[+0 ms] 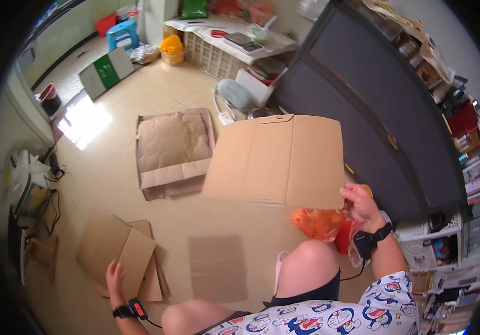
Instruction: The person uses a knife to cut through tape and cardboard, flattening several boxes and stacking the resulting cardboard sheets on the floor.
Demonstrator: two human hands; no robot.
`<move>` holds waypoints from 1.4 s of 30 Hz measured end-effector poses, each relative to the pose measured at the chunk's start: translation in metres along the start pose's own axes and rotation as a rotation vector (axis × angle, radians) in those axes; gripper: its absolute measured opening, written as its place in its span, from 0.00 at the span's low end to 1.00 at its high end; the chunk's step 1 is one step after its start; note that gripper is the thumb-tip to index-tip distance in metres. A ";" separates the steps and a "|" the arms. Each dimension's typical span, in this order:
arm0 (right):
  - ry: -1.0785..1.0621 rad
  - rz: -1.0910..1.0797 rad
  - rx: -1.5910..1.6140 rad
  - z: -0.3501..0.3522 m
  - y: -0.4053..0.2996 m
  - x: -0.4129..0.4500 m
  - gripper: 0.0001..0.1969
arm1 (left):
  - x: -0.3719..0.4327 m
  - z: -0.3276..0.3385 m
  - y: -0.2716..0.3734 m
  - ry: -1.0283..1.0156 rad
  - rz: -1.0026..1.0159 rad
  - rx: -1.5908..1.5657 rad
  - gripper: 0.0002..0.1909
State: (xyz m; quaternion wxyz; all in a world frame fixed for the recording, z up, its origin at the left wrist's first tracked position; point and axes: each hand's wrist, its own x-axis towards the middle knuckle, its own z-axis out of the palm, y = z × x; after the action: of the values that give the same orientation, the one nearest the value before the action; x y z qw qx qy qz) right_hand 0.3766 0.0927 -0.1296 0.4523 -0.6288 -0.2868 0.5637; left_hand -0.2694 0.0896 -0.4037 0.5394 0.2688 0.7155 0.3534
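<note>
My right hand (361, 202) pinches the lower right corner of a flat cardboard sheet (275, 161). The sheet is raised in front of me, with crease lines across it and a slotted tab at its far edge. At lower left, my left hand (116, 278) is over a pile of folded cardboard pieces (133, 257). Its fingers are partly curled, and I cannot tell whether they grip the top piece, which is blurred at its left. A smaller cardboard rectangle (218, 268) lies flat on the floor between my knees.
A cardboard tray with a padded-looking sheet (173, 142) lies ahead on the tiles. Orange plastic bag (319, 224) and red container (343, 238) stand by my right knee. Dark cabinet doors (374, 113) border the right; a small wooden stool (41, 255) is at left.
</note>
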 end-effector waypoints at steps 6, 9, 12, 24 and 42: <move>-0.372 0.126 0.094 0.053 0.016 0.042 0.06 | -0.056 0.142 0.178 -1.216 0.093 -0.281 0.31; -0.460 0.167 0.071 0.083 0.027 0.051 0.08 | -0.067 0.192 0.199 -1.141 0.031 -0.607 0.28; -0.582 0.130 -0.466 0.085 0.023 0.054 0.12 | -0.052 0.207 0.199 -0.919 0.051 -0.680 0.22; 0.151 -1.152 -0.877 0.119 -0.016 0.105 0.27 | -0.104 0.242 0.202 -0.820 0.643 0.015 0.13; 0.256 -0.920 -0.722 0.108 -0.004 0.089 0.08 | -0.138 0.243 0.196 -0.807 0.994 0.287 0.11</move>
State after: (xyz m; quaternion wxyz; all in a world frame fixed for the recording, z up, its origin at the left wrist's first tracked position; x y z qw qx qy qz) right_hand 0.2908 0.1982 -0.1608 0.4386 -0.6169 -0.6463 0.0967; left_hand 0.0025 0.1548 -0.2084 0.4966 0.7481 0.2877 0.3332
